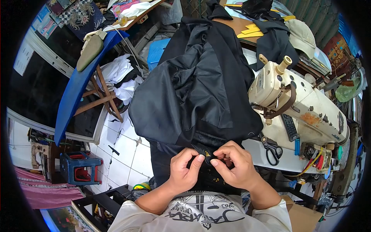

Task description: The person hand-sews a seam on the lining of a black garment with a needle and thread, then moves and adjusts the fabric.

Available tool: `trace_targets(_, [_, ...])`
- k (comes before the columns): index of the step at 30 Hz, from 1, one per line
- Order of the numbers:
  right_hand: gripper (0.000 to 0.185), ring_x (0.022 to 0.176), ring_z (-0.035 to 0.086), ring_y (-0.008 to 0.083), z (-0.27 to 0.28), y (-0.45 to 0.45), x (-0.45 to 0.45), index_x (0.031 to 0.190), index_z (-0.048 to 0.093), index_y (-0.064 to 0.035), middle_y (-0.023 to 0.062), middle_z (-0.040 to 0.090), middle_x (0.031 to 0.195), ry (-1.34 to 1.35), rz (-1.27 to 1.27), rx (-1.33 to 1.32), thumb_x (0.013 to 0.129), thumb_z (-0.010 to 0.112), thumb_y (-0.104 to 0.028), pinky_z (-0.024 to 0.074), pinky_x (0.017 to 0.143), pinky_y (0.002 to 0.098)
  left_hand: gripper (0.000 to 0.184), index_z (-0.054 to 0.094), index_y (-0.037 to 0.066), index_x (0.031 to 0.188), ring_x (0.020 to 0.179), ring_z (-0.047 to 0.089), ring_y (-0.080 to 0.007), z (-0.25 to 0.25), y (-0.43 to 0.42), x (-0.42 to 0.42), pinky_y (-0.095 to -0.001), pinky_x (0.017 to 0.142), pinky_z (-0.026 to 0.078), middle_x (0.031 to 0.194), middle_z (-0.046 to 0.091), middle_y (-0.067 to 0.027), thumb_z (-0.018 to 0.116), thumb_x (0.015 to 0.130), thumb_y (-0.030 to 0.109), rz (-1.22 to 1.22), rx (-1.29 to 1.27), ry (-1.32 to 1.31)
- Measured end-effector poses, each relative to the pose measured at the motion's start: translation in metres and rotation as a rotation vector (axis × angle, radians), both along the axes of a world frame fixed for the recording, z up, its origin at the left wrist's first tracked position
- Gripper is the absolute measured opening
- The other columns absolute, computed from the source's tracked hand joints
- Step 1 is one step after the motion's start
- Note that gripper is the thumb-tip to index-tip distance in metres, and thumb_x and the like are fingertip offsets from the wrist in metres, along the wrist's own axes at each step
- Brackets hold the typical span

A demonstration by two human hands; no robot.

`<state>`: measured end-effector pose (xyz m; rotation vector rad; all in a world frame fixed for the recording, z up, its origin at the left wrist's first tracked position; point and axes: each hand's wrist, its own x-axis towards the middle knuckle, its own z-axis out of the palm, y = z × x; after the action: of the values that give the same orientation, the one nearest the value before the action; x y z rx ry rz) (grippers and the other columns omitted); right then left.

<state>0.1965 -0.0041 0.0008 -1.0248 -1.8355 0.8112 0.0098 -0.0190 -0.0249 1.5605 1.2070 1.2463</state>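
Observation:
A black garment with a shiny lining (208, 89) is spread in front of me and hangs down over my lap. My left hand (185, 167) pinches a dark edge of it between thumb and forefinger. Close by on the right, my right hand (234, 164) pinches the same edge. Between the two sets of fingertips a small yellow mark (207, 154) shows on the black cloth; whether it is thread or print I cannot tell. A few yellow bits lie on the dark cloth below my hands.
At the right stands a white sewing machine (297, 96), with black-handled scissors (273, 150) and a black remote control (289, 127) on its table. A blue ironing board (83, 81) leans at the left, above a blue stool (80, 167). White cloth (121, 75) is heaped behind.

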Motion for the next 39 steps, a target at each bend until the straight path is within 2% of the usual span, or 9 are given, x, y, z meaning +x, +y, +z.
trace_targets(10, [0.019,0.058,0.063,0.0247,-0.005,0.009,-0.003,0.088,0.054,-0.0014,0.0097,0.058,0.075,-0.111,0.086,0.141,0.076,0.069,0.002,0.0486,0.050,0.0338,0.011,0.059,-0.002,0.085,0.062,0.056,-0.0286,0.008,0.002,0.001,-0.0347,0.057,0.043,0.072,0.057,-0.0140,0.067,0.089,0.004,-0.046,0.115,0.125])
trace_targets(17, [0.016,0.054,0.057,0.0280,-0.017,0.003,-0.022,0.083,0.053,-0.0040,0.0107,0.053,0.071,-0.162,-0.018,0.312,0.076,0.068,-0.006,0.0455,0.048,0.0380,0.012,0.058,-0.002,0.083,0.060,0.054,-0.0287,0.004,0.005,0.004,-0.0348,0.056,0.042,0.070,0.056,-0.0138,0.066,0.089,0.003,-0.034,0.136,0.134])
trace_targets(19, [0.015,0.054,0.057,0.0297,-0.026,0.021,-0.018,0.084,0.052,-0.0034,0.0112,0.052,0.071,-0.192,-0.147,0.321,0.078,0.066,-0.004,0.0448,0.047,0.0397,0.012,0.058,-0.002,0.082,0.057,0.052,-0.0261,0.003,0.004,0.000,-0.0331,0.055,0.041,0.069,0.055,-0.0137,0.066,0.089,0.003,0.020,0.093,0.106])
trace_targets(20, [0.016,0.053,0.055,0.0307,-0.026,0.029,-0.010,0.085,0.050,-0.0019,0.0107,0.049,0.070,-0.151,-0.235,0.268,0.079,0.065,-0.001,0.0441,0.047,0.0406,0.013,0.058,-0.002,0.083,0.056,0.050,-0.0165,-0.001,0.000,-0.005,-0.0295,0.054,0.039,0.068,0.055,-0.0081,0.064,0.092,0.004,0.012,0.011,0.023])
trace_targets(21, [0.016,0.054,0.056,0.0292,-0.020,0.027,-0.005,0.088,0.050,-0.0002,0.0109,0.051,0.071,-0.114,-0.182,0.237,0.080,0.064,0.003,0.0454,0.048,0.0389,0.013,0.058,-0.002,0.083,0.056,0.050,-0.0165,-0.004,0.004,-0.006,-0.0295,0.054,0.039,0.068,0.055,-0.0081,0.064,0.092,0.004,0.018,0.033,0.024])
trace_targets(24, [0.016,0.056,0.058,0.0273,-0.009,0.015,-0.006,0.090,0.051,-0.0001,0.0113,0.055,0.073,-0.025,-0.086,0.162,0.082,0.064,0.003,0.0472,0.050,0.0365,0.014,0.058,-0.001,0.086,0.065,0.044,-0.0042,-0.005,-0.001,-0.002,-0.0228,0.057,0.037,0.071,0.053,0.0016,0.060,0.098,0.007,0.035,-0.137,-0.260])
trace_targets(30, [0.011,0.064,0.066,0.0255,-0.004,0.015,0.005,0.092,0.063,0.0009,0.0125,0.066,0.084,-0.056,-0.001,0.147,0.083,0.070,0.000,0.0519,0.055,0.0319,0.011,0.060,-0.002,0.089,0.064,0.047,-0.0068,-0.006,-0.001,-0.001,-0.0236,0.058,0.038,0.072,0.056,-0.0008,0.062,0.096,0.006,0.012,-0.117,-0.231])
trace_targets(37, [0.020,0.063,0.067,0.0211,0.004,0.004,-0.006,0.094,0.065,0.0004,0.0115,0.066,0.084,0.048,-0.024,0.076,0.079,0.076,-0.001,0.0535,0.057,0.0281,0.011,0.061,-0.002,0.087,0.062,0.052,-0.0121,-0.011,-0.002,0.002,-0.0262,0.057,0.040,0.071,0.058,-0.0063,0.065,0.093,0.005,0.072,-0.050,-0.150])
trace_targets(39, [0.022,0.064,0.066,0.0209,0.005,0.005,-0.008,0.094,0.065,-0.0003,0.0109,0.065,0.083,0.037,-0.016,0.153,0.077,0.078,-0.003,0.0528,0.056,0.0285,0.009,0.061,-0.002,0.086,0.060,0.054,-0.0174,-0.011,-0.001,0.002,-0.0284,0.057,0.041,0.072,0.059,-0.0093,0.067,0.091,0.003,0.071,0.051,-0.067])
